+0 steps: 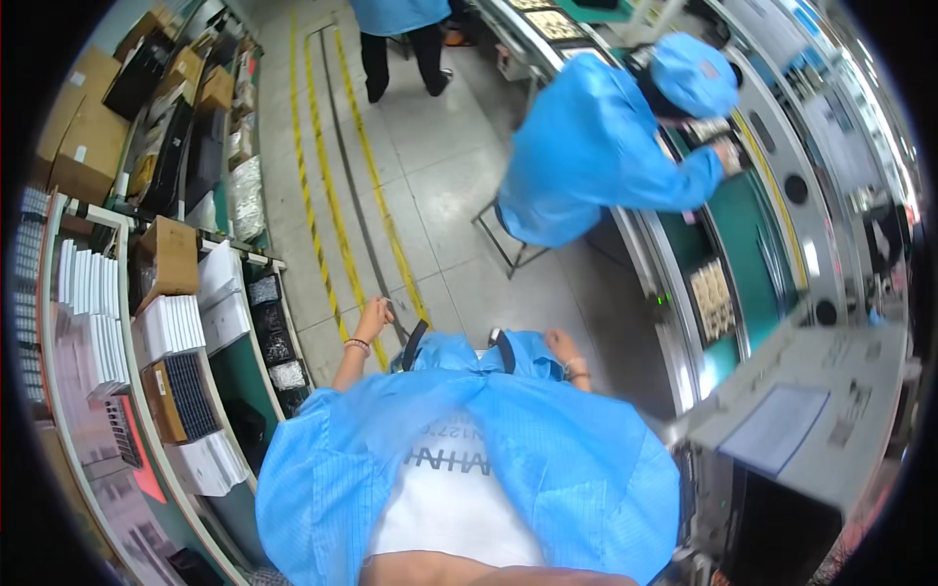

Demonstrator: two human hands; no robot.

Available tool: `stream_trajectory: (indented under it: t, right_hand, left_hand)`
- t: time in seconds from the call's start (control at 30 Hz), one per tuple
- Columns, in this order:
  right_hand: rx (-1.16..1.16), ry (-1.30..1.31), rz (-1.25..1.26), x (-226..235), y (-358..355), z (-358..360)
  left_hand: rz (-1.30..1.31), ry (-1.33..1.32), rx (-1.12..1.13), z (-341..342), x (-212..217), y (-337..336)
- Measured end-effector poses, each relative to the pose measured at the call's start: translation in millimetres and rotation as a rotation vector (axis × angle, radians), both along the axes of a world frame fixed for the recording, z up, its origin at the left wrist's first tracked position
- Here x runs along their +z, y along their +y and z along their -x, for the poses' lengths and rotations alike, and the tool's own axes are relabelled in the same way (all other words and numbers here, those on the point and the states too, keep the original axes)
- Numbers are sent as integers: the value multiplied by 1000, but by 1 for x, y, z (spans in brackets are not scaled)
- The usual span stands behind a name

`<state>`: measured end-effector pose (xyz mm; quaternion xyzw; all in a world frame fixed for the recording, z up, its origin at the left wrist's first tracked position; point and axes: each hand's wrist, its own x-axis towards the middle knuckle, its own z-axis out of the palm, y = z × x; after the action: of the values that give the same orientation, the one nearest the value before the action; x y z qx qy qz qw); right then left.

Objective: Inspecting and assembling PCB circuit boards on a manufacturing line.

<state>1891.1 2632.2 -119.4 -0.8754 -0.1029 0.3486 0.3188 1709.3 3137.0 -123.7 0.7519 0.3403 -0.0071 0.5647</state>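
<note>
I look down my own front: an open blue smock (547, 459) over a white shirt (449, 498). My left hand (373, 317) is stretched out over the grey floor beside a yellow floor line, fingers loosely apart, holding nothing; a bracelet sits on its wrist. My right hand (563, 345) lies at the far edge of the smock, with its fingers hidden behind the cloth. Two black straps (414, 344) show between the hands, with a small metal part (494, 335) by the right one.
A person in a blue smock and cap (596, 146) bends over a green conveyor line (757, 264) on the right. Another person (401, 39) stands farther up the aisle. Shelves with white and black trays (171, 327) and cardboard boxes (166, 256) line the left. A grey machine top (831, 391) is at right.
</note>
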Motion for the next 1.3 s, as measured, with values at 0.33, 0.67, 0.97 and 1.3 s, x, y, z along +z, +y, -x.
stream_trajectory:
  t: [0.33,0.67,0.97,1.3]
  right_hand:
    - [236,367,-637,39,440,-283]
    - [-58,384,-684,53,565,-372]
    - [-382,71,-609,-22,567,-559]
    - [-770,-188,-364,-92,495,-715]
  left_hand:
    - [241,-98,-76,-210,87,167]
    - [328,-204,-885,-520,72,251]
    - [119,-129,-1093,-745,8,226]
    - [537,215,-923,-953,20,241]
